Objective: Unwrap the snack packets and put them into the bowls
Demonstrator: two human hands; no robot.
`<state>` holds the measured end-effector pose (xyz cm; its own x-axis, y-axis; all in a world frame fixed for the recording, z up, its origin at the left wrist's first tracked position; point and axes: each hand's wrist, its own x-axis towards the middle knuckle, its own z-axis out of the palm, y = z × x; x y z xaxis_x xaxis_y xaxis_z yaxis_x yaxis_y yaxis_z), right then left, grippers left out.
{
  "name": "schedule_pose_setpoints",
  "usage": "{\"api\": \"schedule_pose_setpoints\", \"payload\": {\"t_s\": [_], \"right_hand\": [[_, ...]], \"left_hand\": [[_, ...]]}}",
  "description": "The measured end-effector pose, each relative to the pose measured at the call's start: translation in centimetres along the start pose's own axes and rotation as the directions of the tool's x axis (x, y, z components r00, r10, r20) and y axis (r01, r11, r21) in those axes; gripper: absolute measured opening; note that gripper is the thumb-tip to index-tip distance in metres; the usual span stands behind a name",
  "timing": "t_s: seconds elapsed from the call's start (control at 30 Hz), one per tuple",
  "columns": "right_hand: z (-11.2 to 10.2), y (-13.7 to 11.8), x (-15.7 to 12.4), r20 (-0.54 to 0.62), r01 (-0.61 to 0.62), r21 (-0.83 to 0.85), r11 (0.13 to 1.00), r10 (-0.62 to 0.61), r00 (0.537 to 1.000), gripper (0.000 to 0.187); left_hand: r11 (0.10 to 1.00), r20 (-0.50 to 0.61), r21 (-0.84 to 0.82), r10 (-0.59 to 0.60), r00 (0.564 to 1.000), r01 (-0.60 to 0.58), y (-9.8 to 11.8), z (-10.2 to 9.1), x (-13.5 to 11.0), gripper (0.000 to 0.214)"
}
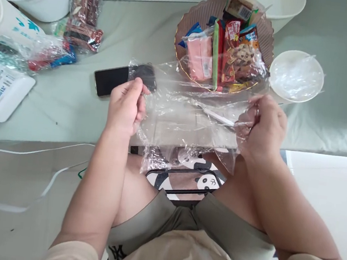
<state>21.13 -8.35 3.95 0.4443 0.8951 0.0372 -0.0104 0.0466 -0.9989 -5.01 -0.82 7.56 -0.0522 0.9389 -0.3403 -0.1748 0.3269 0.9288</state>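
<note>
A clear plastic bag (pixel 177 122) is stretched between my two hands above the front edge of the table. My left hand (pixel 127 105) pinches its left side, near a black phone (pixel 111 81) that lies partly beneath the film. On the right side, the fingers of my right hand (pixel 264 126) are curled closed around the plastic. A thin white strip (pixel 216 115) shows at or through the bag near my right hand; I cannot tell what it is. The bag's lower edge hangs over my lap.
Behind the bag stands a scalloped bowl (pixel 180 34) of wrapped snacks. Right of it is a white tub (pixel 297 75) with clear plastic inside. Snack packets (pixel 85 13), a paper cup (pixel 13 19) and a white device (pixel 13 93) with a cable (pixel 31 152) occupy the left.
</note>
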Motion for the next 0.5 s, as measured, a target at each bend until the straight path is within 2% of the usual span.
{"api": "schedule_pose_setpoints", "payload": {"t_s": [0.1, 0.17, 0.23, 0.33, 0.43, 0.5], "right_hand": [[-0.2, 0.4, -0.2, 0.181, 0.068, 0.030, 0.997, -0.072, 0.981, 0.045], [0.2, 0.0, -0.6, 0.291, 0.024, 0.031, 0.999, -0.032, 0.956, 0.049], [0.6, -0.6, -1.2, 0.353, -0.047, -0.042, 0.998, 0.059, 0.934, 0.048], [1.2, -1.6, -1.8, 0.319, -0.100, -0.127, 0.987, 0.136, 0.938, 0.034], [1.2, -2.3, -1.7, 0.165, -0.069, -0.031, 0.997, 0.073, 0.984, 0.030], [0.9, -2.5, -1.5, 0.095, -0.063, 0.023, 0.998, 0.061, 0.994, 0.027]], "left_hand": [[0.991, -0.086, -0.124, -0.051, 0.995, 0.040, 1.1, 0.1, -0.3, 0.048], [0.978, -0.134, -0.205, -0.075, 0.988, 0.046, 1.7, 0.0, -0.3, 0.051], [0.965, -0.166, -0.256, -0.097, 0.981, 0.052, 2.0, -0.2, -0.2, 0.052], [0.968, -0.199, -0.250, -0.079, 0.977, 0.027, 2.1, -0.7, 0.0, 0.048], [0.984, -0.253, -0.171, -0.003, 0.968, -0.041, 1.8, -1.2, 0.1, 0.044], [0.989, -0.273, -0.132, 0.032, 0.962, -0.070, 1.6, -1.3, 0.2, 0.043]]}}
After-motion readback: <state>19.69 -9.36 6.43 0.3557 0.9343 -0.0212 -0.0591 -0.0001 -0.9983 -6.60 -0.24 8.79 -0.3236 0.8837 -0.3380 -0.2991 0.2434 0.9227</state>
